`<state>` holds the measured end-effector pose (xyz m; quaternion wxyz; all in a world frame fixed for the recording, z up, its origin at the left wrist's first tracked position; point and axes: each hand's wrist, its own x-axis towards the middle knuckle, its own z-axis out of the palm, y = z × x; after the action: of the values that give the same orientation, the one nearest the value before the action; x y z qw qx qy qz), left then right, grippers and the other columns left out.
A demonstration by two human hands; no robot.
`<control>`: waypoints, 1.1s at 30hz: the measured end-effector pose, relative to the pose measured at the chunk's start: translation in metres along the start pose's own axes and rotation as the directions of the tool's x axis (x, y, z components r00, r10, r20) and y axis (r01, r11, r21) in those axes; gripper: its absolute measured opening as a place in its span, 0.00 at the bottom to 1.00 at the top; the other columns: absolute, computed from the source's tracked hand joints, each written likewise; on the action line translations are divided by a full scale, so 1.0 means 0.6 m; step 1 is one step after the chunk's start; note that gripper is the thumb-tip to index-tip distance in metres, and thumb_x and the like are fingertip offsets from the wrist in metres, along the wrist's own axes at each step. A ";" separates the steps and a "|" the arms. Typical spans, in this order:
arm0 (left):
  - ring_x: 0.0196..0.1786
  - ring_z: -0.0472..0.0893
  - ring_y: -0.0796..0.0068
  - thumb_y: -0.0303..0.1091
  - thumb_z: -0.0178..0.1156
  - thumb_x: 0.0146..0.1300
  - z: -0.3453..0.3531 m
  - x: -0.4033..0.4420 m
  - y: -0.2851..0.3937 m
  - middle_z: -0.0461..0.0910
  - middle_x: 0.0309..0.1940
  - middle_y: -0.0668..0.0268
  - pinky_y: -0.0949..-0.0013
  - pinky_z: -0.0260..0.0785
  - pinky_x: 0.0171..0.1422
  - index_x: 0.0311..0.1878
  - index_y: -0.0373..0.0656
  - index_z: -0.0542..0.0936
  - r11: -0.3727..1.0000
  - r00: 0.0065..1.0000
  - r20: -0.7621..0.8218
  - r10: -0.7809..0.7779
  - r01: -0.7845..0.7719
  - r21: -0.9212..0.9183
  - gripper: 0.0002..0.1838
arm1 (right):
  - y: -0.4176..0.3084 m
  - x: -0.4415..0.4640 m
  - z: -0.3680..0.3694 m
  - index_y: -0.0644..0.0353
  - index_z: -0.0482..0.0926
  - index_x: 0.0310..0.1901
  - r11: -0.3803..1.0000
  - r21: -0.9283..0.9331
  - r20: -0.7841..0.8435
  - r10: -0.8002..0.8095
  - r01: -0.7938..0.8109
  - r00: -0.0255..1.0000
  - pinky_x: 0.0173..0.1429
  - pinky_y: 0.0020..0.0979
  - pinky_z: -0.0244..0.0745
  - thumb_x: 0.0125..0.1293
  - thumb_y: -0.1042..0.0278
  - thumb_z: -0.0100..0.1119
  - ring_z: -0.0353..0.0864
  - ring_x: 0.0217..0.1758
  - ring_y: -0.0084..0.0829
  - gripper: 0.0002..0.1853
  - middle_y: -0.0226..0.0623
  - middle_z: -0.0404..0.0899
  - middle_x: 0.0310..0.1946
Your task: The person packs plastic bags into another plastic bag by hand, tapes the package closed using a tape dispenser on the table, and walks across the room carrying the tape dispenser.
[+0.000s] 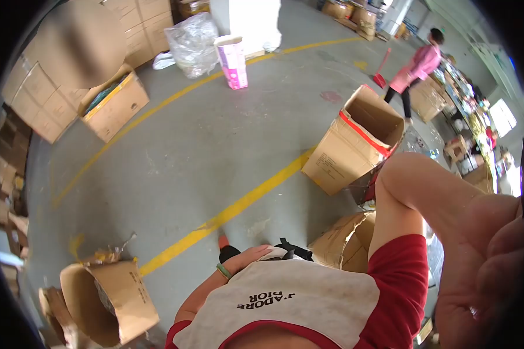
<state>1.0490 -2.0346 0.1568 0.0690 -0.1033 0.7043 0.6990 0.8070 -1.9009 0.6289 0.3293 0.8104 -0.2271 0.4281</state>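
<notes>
My left hand [253,257] lies at my waist with its fingers stretched out flat, on the hem of the white and red shirt [314,291]. A green band [223,270] is round that wrist. Black straps [294,249] show just beyond its fingertips. My right arm is bent up, and my right hand [498,256] is very close to the camera at the right edge. Its fingers are curled, partly cut off by the dark lens rim; what they hold cannot be made out.
An open carton with red tape [343,151] stands ahead right, another open box [125,299] lower left. Stacked cartons [46,99] and a filled box [113,104] are upper left. A pink and white container [233,64] stands ahead. A person in pink [416,67] walks near a red dustpan [379,79].
</notes>
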 end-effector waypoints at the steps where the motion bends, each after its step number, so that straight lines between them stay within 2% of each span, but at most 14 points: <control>1: 0.58 0.72 0.69 0.50 0.43 0.72 -0.028 0.015 -0.008 0.76 0.54 0.62 0.69 0.61 0.64 0.60 0.42 0.71 0.998 0.998 0.040 -0.055 0.055 -0.017 0.24 | 0.002 0.006 0.013 0.44 0.81 0.40 0.999 -0.032 0.018 0.011 -0.011 1.000 0.30 0.18 0.65 0.67 0.47 0.48 0.73 0.24 0.16 0.15 0.22 0.75 0.24; 3: 0.58 0.72 0.69 0.50 0.43 0.72 -0.075 0.033 -0.036 0.76 0.55 0.62 0.69 0.61 0.64 0.60 0.42 0.71 0.981 0.972 0.141 -0.186 0.193 -0.037 0.24 | -0.002 0.022 0.036 0.44 0.81 0.40 0.994 -0.097 0.049 0.058 -0.053 0.997 0.30 0.18 0.65 0.67 0.47 0.48 0.73 0.24 0.17 0.15 0.22 0.75 0.24; 4: 0.57 0.72 0.70 0.51 0.44 0.72 -0.092 0.044 -0.081 0.76 0.54 0.63 0.69 0.61 0.64 0.60 0.43 0.72 0.959 0.968 0.223 -0.114 0.166 -0.231 0.24 | -0.006 0.033 0.048 0.44 0.81 0.40 0.988 -0.134 0.062 0.081 -0.072 0.995 0.30 0.18 0.65 0.67 0.48 0.47 0.73 0.24 0.17 0.15 0.22 0.75 0.24; 7: 0.57 0.72 0.72 0.50 0.44 0.72 -0.177 0.030 0.025 0.76 0.54 0.63 0.69 0.61 0.64 0.60 0.42 0.72 0.983 0.935 0.318 -0.158 0.180 -0.042 0.24 | -0.025 0.076 0.085 0.45 0.80 0.40 0.961 -0.252 0.123 0.146 -0.111 0.982 0.30 0.19 0.65 0.67 0.48 0.47 0.73 0.24 0.17 0.15 0.23 0.75 0.24; 8: 0.57 0.73 0.73 0.49 0.44 0.72 -0.191 0.028 0.034 0.77 0.53 0.62 0.69 0.62 0.63 0.59 0.41 0.72 0.966 0.918 0.359 -0.168 0.227 -0.126 0.24 | -0.034 0.091 0.099 0.45 0.80 0.40 0.948 -0.297 0.152 0.166 -0.115 0.974 0.30 0.19 0.65 0.67 0.48 0.47 0.73 0.23 0.17 0.15 0.23 0.75 0.24; 11: 0.57 0.72 0.74 0.48 0.45 0.73 -0.233 0.027 0.053 0.76 0.54 0.63 0.70 0.62 0.62 0.59 0.40 0.73 0.971 0.863 0.475 -0.172 0.230 -0.065 0.23 | -0.067 0.127 0.132 0.45 0.80 0.39 0.887 -0.433 0.174 0.255 -0.158 0.951 0.29 0.19 0.65 0.67 0.49 0.46 0.72 0.23 0.17 0.15 0.23 0.74 0.24; 12: 0.56 0.72 0.74 0.48 0.45 0.73 -0.239 0.030 0.035 0.76 0.54 0.63 0.70 0.62 0.63 0.59 0.40 0.73 0.939 0.827 0.498 -0.262 0.337 -0.066 0.23 | -0.075 0.131 0.143 0.45 0.80 0.39 0.865 -0.475 0.179 0.274 -0.161 0.945 0.29 0.19 0.65 0.67 0.49 0.46 0.72 0.23 0.18 0.15 0.23 0.74 0.23; 14: 0.56 0.72 0.74 0.47 0.46 0.72 -0.251 0.040 0.034 0.76 0.55 0.63 0.70 0.62 0.63 0.60 0.39 0.72 0.957 0.798 0.551 -0.245 0.289 0.007 0.23 | -0.102 0.146 0.162 0.45 0.80 0.39 0.817 -0.555 0.188 0.306 -0.156 0.933 0.29 0.19 0.65 0.67 0.49 0.45 0.72 0.23 0.18 0.15 0.24 0.74 0.23; 19: 0.57 0.72 0.73 0.46 0.45 0.73 -0.244 0.052 0.056 0.76 0.55 0.62 0.70 0.62 0.63 0.61 0.40 0.71 0.949 0.680 0.662 -0.314 0.254 0.189 0.23 | -0.167 0.192 0.177 0.46 0.79 0.39 0.672 -0.719 0.181 0.429 -0.179 0.885 0.29 0.20 0.65 0.67 0.50 0.44 0.72 0.22 0.18 0.15 0.24 0.74 0.23; 24: 0.57 0.72 0.76 0.45 0.47 0.72 -0.212 0.060 0.073 0.75 0.56 0.64 0.71 0.62 0.63 0.61 0.39 0.72 0.933 0.569 0.757 -0.322 0.325 0.152 0.23 | -0.232 0.229 0.177 0.46 0.79 0.38 0.562 -0.813 0.193 0.506 -0.151 0.841 0.28 0.21 0.66 0.67 0.50 0.43 0.71 0.22 0.19 0.15 0.25 0.73 0.22; 27: 0.57 0.72 0.76 0.47 0.46 0.72 -0.194 0.065 0.072 0.76 0.55 0.64 0.71 0.62 0.63 0.61 0.40 0.71 0.929 0.567 0.744 -0.353 0.310 0.205 0.23 | -0.263 0.234 0.169 0.47 0.78 0.38 0.501 -0.853 0.170 0.531 -0.146 0.830 0.28 0.21 0.66 0.66 0.51 0.43 0.71 0.22 0.19 0.15 0.26 0.73 0.22; 29: 0.56 0.72 0.76 0.47 0.45 0.73 -0.184 0.069 0.081 0.76 0.54 0.64 0.72 0.62 0.62 0.61 0.41 0.71 0.900 0.505 0.770 -0.390 0.385 0.203 0.23 | -0.282 0.231 0.161 0.47 0.78 0.38 0.478 -0.863 0.144 0.545 -0.165 0.826 0.28 0.22 0.66 0.66 0.51 0.42 0.71 0.21 0.20 0.15 0.26 0.73 0.22; 31: 0.55 0.72 0.76 0.47 0.45 0.73 -0.169 0.077 0.078 0.76 0.53 0.64 0.72 0.63 0.61 0.60 0.40 0.72 0.941 0.546 0.772 -0.325 0.272 0.204 0.23 | -0.296 0.230 0.154 0.47 0.78 0.37 0.467 -0.871 0.142 0.541 -0.156 0.829 0.28 0.22 0.66 0.66 0.51 0.42 0.71 0.21 0.20 0.15 0.26 0.73 0.22; 33: 0.54 0.72 0.76 0.47 0.44 0.73 -0.158 0.077 0.090 0.76 0.53 0.64 0.72 0.63 0.60 0.60 0.40 0.72 0.931 0.541 0.768 -0.342 0.307 0.198 0.23 | -0.308 0.228 0.143 0.47 0.78 0.37 0.455 -0.877 0.135 0.542 -0.155 0.829 0.28 0.22 0.66 0.66 0.52 0.41 0.71 0.21 0.20 0.15 0.27 0.73 0.22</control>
<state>0.9957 -2.1312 0.1992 0.5030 0.0893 0.5824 0.6323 1.0465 -1.8495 0.6455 0.5238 0.5531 -0.6299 0.1514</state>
